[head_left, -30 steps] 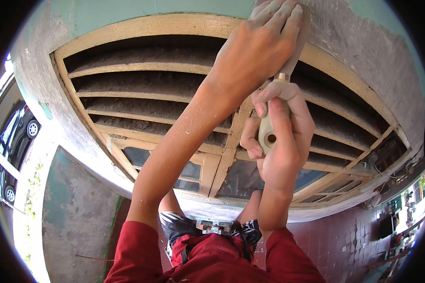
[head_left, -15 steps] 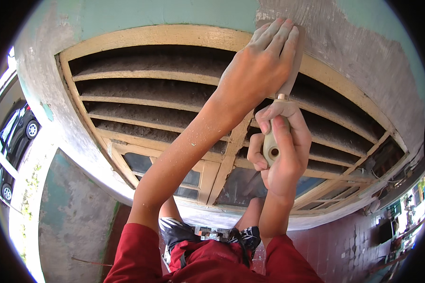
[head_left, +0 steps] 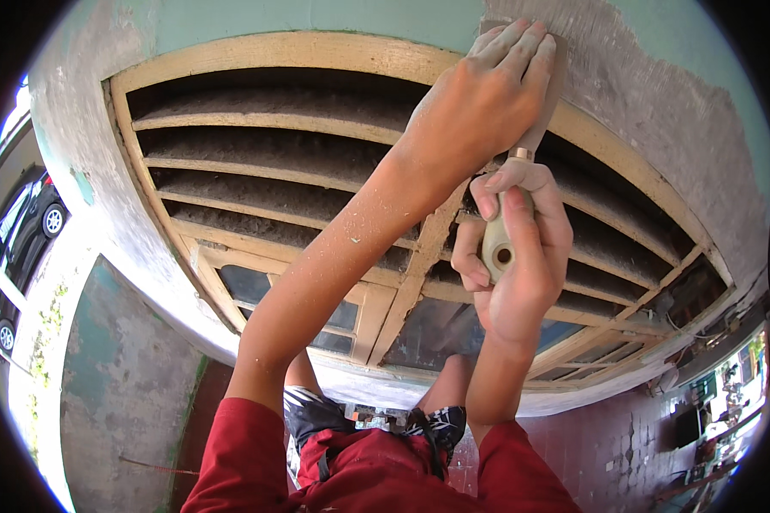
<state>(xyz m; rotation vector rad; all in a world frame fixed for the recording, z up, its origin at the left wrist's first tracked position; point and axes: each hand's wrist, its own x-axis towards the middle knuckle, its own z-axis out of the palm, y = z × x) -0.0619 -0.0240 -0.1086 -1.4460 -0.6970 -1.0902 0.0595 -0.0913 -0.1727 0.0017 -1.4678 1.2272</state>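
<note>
A putty knife with a wide grey blade and a pale handle is held against the wall above a louvred window. My right hand is closed round its handle, which has a hole near the end. My left hand lies over the blade, fingers stretched out along it and pressing toward the wall. The left fingers cover much of the blade, so its working edge is mostly hidden. Pale dust coats the left fingers, and small flecks cling to the left forearm.
Around the blade the wall is scraped grey, beside remaining green paint. Below are the yellowish window frame and dusty slats. A patchy low wall stands at lower left, with a dark car beyond. Reddish tiles cover the floor.
Hands, putty knife and the wall around them appear slightly higher and further right in view, shifting nearly together. Both hands keep the same hold.
</note>
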